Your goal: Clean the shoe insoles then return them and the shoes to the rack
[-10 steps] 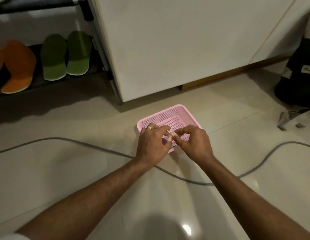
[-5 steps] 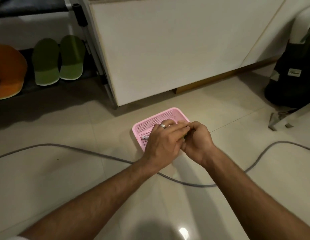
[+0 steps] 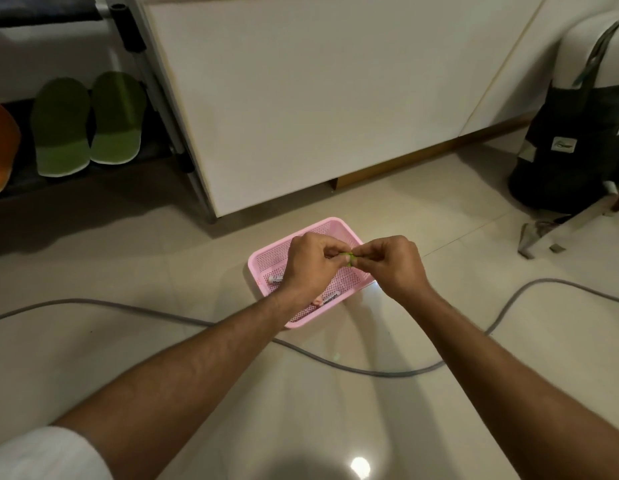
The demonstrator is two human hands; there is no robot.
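A: Where are the hands?

B: Both are held over the pink mesh basket (image 3: 349,226) on the tiled floor (image 3: 162,341). The left hand (image 3: 310,261) and the right hand (image 3: 393,263) meet in front of the person, knuckles up.

A: Holding anything?

B: A small green thing (image 3: 349,257), pinched between the two hands. The left fingers (image 3: 330,250) are curled together onto it from one side, and the right hand's fingers are curled and clamped on it from the other. It is too small to tell what it is.

A: What lies in the basket?

B: A small white-labelled item (image 3: 275,279) near the left rim, partly behind the left wrist, and another labelled item (image 3: 327,299) near the front edge, just beside the left forearm. The label print is too blurred to read.

A: And the insoles?

B: A pair of green insoles (image 3: 88,124) lean side by side on the lower shelf of the shoe rack (image 3: 155,98) at the upper left, well apart from the hands. An orange one (image 3: 1,147) shows at the left edge, cut off by the frame.

A: Anything else?

B: A grey cable (image 3: 370,372) snakes across the floor, passing under both forearms just in front of the basket. A white cabinet (image 3: 318,98) stands behind the basket, and a dark bag (image 3: 571,147) sits on the floor at the right.
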